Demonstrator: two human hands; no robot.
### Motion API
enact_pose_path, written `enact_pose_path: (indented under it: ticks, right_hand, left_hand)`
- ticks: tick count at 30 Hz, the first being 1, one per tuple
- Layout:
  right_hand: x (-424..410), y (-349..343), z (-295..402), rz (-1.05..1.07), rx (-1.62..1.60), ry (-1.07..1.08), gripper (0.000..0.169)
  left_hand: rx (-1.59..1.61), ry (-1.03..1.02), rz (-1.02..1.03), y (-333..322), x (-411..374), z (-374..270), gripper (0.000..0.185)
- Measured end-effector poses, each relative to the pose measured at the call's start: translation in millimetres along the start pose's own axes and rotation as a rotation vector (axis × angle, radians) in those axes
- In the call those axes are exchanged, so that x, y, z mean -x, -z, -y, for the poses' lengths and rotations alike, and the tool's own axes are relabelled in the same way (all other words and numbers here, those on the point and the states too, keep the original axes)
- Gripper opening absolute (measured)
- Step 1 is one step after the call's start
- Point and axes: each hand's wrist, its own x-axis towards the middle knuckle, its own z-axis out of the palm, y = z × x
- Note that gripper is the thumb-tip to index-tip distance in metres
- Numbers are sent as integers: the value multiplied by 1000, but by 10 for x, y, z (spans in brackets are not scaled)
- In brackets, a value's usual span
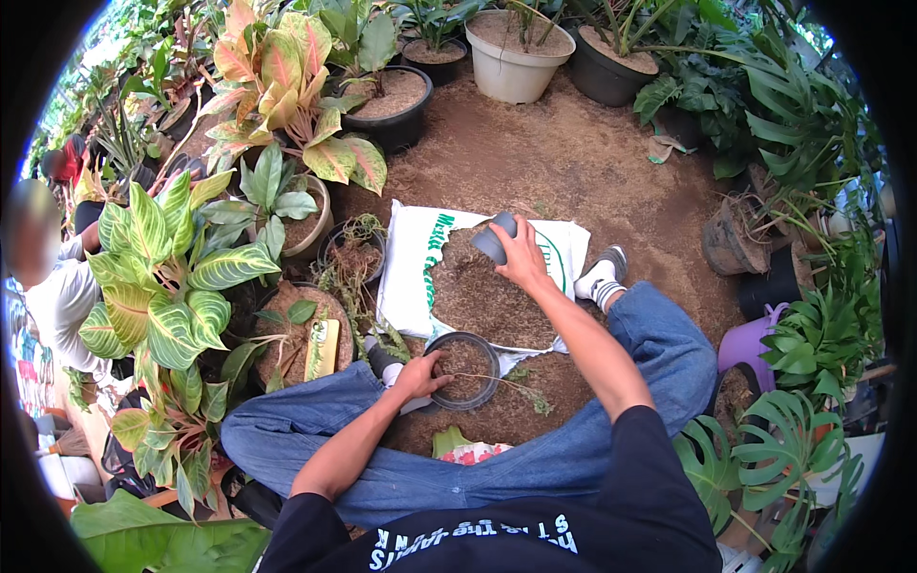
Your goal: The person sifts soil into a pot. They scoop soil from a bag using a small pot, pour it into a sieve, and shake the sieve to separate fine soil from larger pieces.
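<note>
A small grey plastic pot [494, 238] is gripped in my right hand [521, 254], tilted above the far part of a heap of brown potting mix [480, 294]. The mix lies in the torn opening of a white plastic sack [402, 286] that bears green writing. Nearer to me stands a round black plant pot [494, 379] with some mix inside. My left hand [421, 376] reaches over its left rim, thumb and fingers closed on a thin plant stem [487, 376]. The stem runs right across the pot, and its leafy end [539, 401] hangs beyond the rim.
Variegated aglaonema plants [157, 279] and a pot bearing a yellow object [322, 349] stand at left. A purple pot [745, 351] and monstera leaves [781, 451] are on the right. A large white pot [512, 64] stands ahead. Another person [61, 308] sits at far left.
</note>
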Motion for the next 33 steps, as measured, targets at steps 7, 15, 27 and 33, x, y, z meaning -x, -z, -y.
enact_pose_path:
  ticks: [7,15,27,33]
  right_hand:
    - [296,-738,204,-6,6,-220,90]
    - [776,-825,174,19,-131,-357,91]
    - [574,-931,229,-21,-411,-700,93]
    - [532,-1022,276,-54,-460,-801,92]
  left_hand:
    - [34,0,14,36,30,-84,57]
    - [0,20,17,25,23,-79,54]
    - [-5,33,29,38,35,-80,52]
    - [1,10,28,38,28,-105,49]
